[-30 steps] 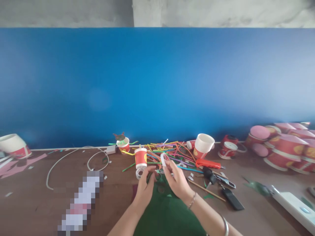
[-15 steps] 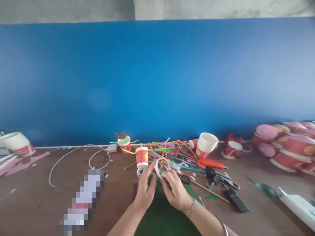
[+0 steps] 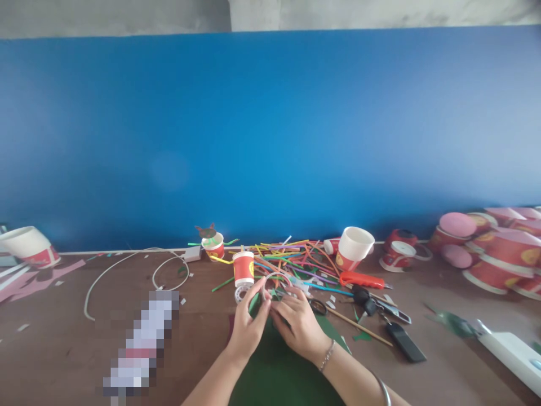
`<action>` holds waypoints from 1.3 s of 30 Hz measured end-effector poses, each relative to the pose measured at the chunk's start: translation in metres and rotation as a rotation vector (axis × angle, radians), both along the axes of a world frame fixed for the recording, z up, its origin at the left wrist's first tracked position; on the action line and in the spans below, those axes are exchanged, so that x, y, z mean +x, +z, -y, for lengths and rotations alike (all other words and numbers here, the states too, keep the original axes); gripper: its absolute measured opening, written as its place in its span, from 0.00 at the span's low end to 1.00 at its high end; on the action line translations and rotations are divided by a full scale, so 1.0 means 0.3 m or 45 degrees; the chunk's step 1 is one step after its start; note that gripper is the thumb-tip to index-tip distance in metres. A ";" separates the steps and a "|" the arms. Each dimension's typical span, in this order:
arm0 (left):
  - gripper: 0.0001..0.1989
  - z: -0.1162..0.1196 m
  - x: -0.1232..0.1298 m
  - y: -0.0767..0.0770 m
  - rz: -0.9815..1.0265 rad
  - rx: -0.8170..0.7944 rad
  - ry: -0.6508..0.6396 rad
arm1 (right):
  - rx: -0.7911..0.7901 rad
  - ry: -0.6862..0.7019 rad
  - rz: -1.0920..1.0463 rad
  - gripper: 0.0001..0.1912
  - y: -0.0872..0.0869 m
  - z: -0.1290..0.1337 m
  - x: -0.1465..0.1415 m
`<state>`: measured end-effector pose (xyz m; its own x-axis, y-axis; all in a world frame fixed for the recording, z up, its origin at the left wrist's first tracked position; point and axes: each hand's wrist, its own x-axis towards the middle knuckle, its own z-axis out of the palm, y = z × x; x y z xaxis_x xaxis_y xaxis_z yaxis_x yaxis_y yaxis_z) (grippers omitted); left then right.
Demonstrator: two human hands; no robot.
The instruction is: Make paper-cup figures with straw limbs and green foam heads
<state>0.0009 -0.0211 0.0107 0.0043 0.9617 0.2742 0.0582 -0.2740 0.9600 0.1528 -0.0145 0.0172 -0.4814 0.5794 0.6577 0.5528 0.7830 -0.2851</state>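
A thin whitish-pink ring, perhaps cut from a paper cup, stands between my hands above the table. My left hand pinches its left side between thumb and fingers. My right hand has its fingers curled at the ring's lower right edge, and part of the ring is hidden behind them. Under both hands lies a dark green sheet. Just beyond my left hand, a red-and-white paper cup stands upside down, with a tape roll in front of it.
Colourful pipe cleaners lie heaped behind my hands. To the right are a white cup, an orange cutter, keys, a wooden stick and stacked red cups. A white cable curves at left.
The ring has turned and tilted, so its white face looks thinner. My right hand's fingers have shifted over its lower right side. My left hand stays nearly in place.
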 end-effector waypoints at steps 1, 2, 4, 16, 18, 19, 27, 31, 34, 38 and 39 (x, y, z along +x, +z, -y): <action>0.23 -0.002 -0.002 0.003 0.046 -0.040 0.034 | 0.020 -0.015 -0.003 0.06 0.002 0.001 0.000; 0.24 -0.004 -0.004 0.006 0.095 -0.075 0.065 | 0.030 -0.029 -0.007 0.05 0.005 0.001 0.001; 0.25 -0.009 -0.007 0.008 0.184 -0.123 0.104 | 0.039 -0.042 -0.008 0.05 0.007 0.002 0.001; 0.28 -0.032 -0.010 -0.016 0.648 -0.409 -0.024 | -0.038 0.023 0.007 0.05 0.000 -0.003 0.002; 0.28 -0.033 -0.009 -0.017 0.666 -0.414 -0.058 | -0.071 0.039 -0.007 0.05 -0.002 -0.006 0.004; 0.27 -0.031 -0.008 -0.017 0.647 -0.403 -0.070 | -0.083 0.033 -0.027 0.06 -0.004 -0.008 0.006; 0.19 -0.038 -0.017 0.002 0.927 -0.576 -0.137 | -0.156 0.029 -0.129 0.10 0.001 -0.006 0.011; 0.18 -0.039 -0.025 0.009 0.969 -0.610 -0.189 | -0.168 0.096 -0.107 0.07 -0.005 -0.001 0.008; 0.22 -0.029 -0.017 0.006 0.875 -0.564 -0.283 | -0.144 0.083 -0.121 0.10 -0.012 -0.007 0.008; 0.22 -0.034 -0.020 -0.003 0.939 -0.610 -0.259 | -0.112 0.057 -0.170 0.14 -0.005 -0.010 0.007; 0.21 -0.038 -0.024 -0.005 0.984 -0.631 -0.246 | -0.115 0.059 -0.172 0.13 -0.001 -0.009 0.007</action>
